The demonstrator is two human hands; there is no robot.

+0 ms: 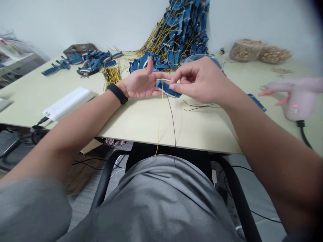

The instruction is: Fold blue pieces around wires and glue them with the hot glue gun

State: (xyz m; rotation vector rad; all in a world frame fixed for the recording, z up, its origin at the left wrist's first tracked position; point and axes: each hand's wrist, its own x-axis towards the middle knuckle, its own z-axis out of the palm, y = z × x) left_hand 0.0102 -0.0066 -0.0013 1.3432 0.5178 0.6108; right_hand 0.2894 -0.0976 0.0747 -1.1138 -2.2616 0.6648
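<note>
Between the thumb and fingers of my right hand (199, 80) is a small blue strip-like piece (168, 89) with a pale underside. A yellow wire (158, 134) and a black wire (173, 117) hang from it past the table edge toward my lap. My left hand (142, 80) lies palm up beside it, thumb raised and fingers stretched out behind and under the piece. Whether those fingers bear its weight I cannot tell. On the table near my right wrist lie loose dark wires (199, 107) and another blue piece (256, 102).
A tall heap of blue pieces with yellow wires (186, 30) stands at the back. More blue pieces (93, 62) and a yellow wire bundle (111, 75) lie left. A white power strip (68, 102), pink glue gun (297, 97) and bags of tan bits (246, 50) sit around.
</note>
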